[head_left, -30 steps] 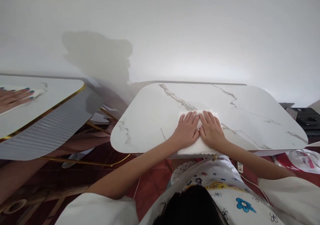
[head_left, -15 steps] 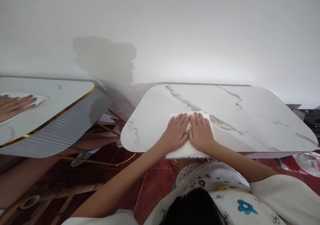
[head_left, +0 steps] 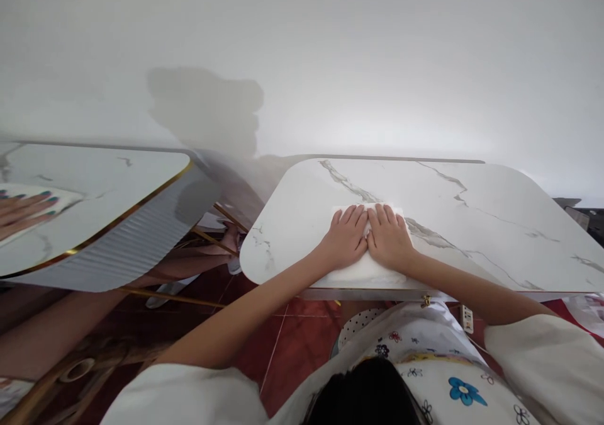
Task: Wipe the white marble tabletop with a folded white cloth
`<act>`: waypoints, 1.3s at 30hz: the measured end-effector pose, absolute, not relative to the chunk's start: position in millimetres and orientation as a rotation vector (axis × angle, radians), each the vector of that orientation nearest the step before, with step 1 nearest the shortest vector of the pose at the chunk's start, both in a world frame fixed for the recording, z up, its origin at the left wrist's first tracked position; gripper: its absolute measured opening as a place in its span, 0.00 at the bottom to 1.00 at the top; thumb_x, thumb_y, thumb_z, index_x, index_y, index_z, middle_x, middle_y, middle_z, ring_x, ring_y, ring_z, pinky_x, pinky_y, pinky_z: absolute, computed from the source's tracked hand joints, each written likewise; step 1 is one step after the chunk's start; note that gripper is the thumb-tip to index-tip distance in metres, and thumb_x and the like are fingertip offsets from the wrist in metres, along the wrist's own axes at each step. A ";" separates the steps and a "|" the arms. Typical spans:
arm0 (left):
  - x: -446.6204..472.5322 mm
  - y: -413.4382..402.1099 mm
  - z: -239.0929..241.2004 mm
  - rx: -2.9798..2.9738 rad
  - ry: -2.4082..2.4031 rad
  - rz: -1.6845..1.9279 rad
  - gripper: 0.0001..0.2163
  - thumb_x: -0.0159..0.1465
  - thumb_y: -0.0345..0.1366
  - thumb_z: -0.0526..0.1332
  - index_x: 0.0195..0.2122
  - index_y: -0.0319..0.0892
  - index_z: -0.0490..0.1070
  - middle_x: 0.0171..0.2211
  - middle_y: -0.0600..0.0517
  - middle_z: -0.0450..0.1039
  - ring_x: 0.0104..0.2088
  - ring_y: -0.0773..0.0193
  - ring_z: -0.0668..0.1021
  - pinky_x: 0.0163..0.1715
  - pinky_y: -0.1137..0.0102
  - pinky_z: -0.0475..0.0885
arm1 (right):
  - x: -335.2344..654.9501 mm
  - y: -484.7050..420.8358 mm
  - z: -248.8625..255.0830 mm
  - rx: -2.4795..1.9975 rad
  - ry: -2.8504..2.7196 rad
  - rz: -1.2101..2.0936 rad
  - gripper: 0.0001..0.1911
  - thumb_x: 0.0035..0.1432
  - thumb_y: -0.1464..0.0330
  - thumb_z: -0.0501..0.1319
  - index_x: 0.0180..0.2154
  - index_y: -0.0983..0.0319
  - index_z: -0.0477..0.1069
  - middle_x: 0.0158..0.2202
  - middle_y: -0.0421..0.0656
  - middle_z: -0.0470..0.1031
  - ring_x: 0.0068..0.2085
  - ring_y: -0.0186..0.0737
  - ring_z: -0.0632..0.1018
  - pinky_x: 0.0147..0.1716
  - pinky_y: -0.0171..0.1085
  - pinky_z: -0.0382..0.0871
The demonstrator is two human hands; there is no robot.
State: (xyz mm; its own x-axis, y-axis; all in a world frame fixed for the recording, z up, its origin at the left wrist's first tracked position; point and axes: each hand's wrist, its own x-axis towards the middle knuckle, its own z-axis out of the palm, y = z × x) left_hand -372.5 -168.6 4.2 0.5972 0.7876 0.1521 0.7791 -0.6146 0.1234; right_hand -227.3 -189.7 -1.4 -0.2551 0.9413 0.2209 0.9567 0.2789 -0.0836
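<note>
On the marble-topped bench point(head_left: 472, 223), close to its near edge, lies a folded white cloth point(head_left: 372, 272), and both of the person's hands are pressed flat upon it. Left hand point(head_left: 346, 239) and right hand point(head_left: 389, 240) sit side by side on the cloth, thumbs touching or nearly so along the middle. Fingers point(head_left: 352, 216) of both hands are stretched out straight and held close together, pointing toward the far side of the cloth; they grip nothing, only lie palm-down on the fabric. Past the fingertips a narrow strip of cloth shows, and a wider band shows below the wrists, reaching the bench's front edge. Grey veins run across the marble from behind the cloth off to its right.

Well to the left of the cloth stands a second bench point(head_left: 117, 192) with a gold rim and a ribbed side. On it another person's hand point(head_left: 21, 212), nails painted teal, rests flat on a pale cloth point(head_left: 66, 196) of its own.
</note>
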 end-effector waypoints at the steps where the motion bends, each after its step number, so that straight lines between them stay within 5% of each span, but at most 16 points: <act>1: -370.7 -162.0 4.2 2.774 1.352 0.305 0.25 0.65 0.36 0.45 0.63 0.35 0.55 0.65 0.38 0.55 0.65 0.49 0.58 0.61 0.49 0.54 | -225.9 -183.4 -1.9 -1.763 -2.314 -0.106 0.28 0.62 0.67 0.45 0.62 0.68 0.57 0.65 0.55 0.57 0.65 0.56 0.57 0.58 0.53 0.54; 24: -346.5 19.4 -1.2 2.843 1.302 0.404 0.24 0.65 0.34 0.44 0.61 0.31 0.56 0.63 0.38 0.57 0.63 0.52 0.60 0.61 0.57 0.53 | -199.8 -7.9 -3.8 -1.731 -2.220 -0.084 0.23 0.63 0.68 0.44 0.58 0.65 0.59 0.62 0.54 0.61 0.61 0.51 0.59 0.56 0.50 0.55; 39: -340.2 51.4 -0.7 2.839 1.328 0.394 0.24 0.65 0.34 0.45 0.61 0.32 0.57 0.64 0.38 0.57 0.63 0.53 0.60 0.61 0.56 0.54 | -195.2 22.8 -7.7 -1.733 -2.216 -0.172 0.25 0.64 0.69 0.44 0.59 0.68 0.59 0.63 0.55 0.60 0.62 0.52 0.60 0.56 0.49 0.55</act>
